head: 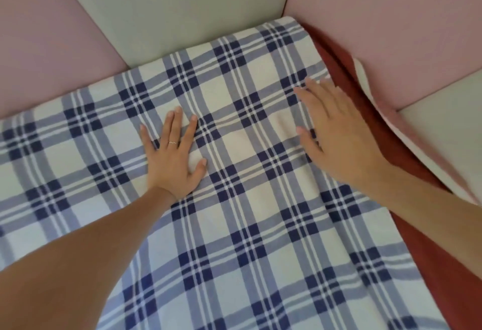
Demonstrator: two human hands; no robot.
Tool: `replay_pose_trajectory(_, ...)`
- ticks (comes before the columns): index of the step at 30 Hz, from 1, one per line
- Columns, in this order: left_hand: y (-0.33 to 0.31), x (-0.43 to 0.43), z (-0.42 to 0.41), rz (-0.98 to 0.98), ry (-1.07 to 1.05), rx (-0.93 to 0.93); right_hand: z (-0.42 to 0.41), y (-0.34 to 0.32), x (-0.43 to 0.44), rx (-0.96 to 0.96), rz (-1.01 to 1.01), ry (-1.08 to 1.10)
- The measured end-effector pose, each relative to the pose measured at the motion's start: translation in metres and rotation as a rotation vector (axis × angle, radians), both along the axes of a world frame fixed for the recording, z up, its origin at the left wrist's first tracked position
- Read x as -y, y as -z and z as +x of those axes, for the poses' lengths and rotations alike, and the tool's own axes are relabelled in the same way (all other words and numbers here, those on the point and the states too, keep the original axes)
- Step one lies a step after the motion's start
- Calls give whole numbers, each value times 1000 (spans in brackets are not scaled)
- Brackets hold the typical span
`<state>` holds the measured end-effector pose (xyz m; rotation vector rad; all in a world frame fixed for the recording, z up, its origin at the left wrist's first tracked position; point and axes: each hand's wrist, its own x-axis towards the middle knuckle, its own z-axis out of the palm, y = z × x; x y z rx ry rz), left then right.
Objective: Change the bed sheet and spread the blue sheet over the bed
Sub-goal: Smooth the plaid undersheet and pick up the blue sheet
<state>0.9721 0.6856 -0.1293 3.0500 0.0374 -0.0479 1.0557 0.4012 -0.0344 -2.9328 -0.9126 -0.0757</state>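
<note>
The blue and white checked sheet (234, 225) lies spread over the bed and fills most of the view. My left hand (173, 155) presses flat on it near the middle, fingers straight and apart, a thin ring on one finger. My right hand (328, 131) lies flat on the sheet near its right edge, fingers straight and slightly blurred. A reddish-brown cover (422, 264) shows along the right side where the blue sheet ends.
Padded wall panels in pink (52, 42) and pale grey-green (169, 3) enclose the bed at the far side and on the right. A pink and white panel edge (391, 121) stands loose along the right side, next to the reddish-brown cover.
</note>
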Motion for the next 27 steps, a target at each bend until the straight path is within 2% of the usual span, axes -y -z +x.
replay_pose_trajectory(2,0,1,0,5,8,-1,-29,13,13,-22,-103,-91)
replay_pose_trajectory(4,-1,0,0,7,6,6,-38,27,37,-85,-115,37)
replay_pose_trajectory(7,-1,1,-1,21,7,15,-36,38,55,-159,51,296)
replay_pose_trajectory(10,0,1,-2,13,0,20,-51,30,28,-77,312,489)
replay_pose_trajectory(11,0,0,-2,11,1,22,-67,30,14,-65,349,491)
replay_pose_trajectory(12,0,1,-1,13,7,23,-90,32,3,-62,315,397)
replay_pose_trajectory(15,1,0,-1,25,-5,24,-160,52,6,-101,-30,-175)
replay_pose_trajectory(16,1,1,-1,24,1,25,-167,58,21,-105,-95,-182)
replay_pose_trajectory(19,1,0,-3,13,1,41,-157,67,67,-68,-111,223)
replay_pose_trajectory(20,2,-1,-3,12,0,38,-154,67,77,-71,-117,289)
replay_pose_trajectory(24,5,-1,-5,40,-1,71,-138,73,88,-76,-165,274)
replay_pose_trajectory(27,6,-2,-6,9,-3,111,-132,64,82,-91,-164,398)
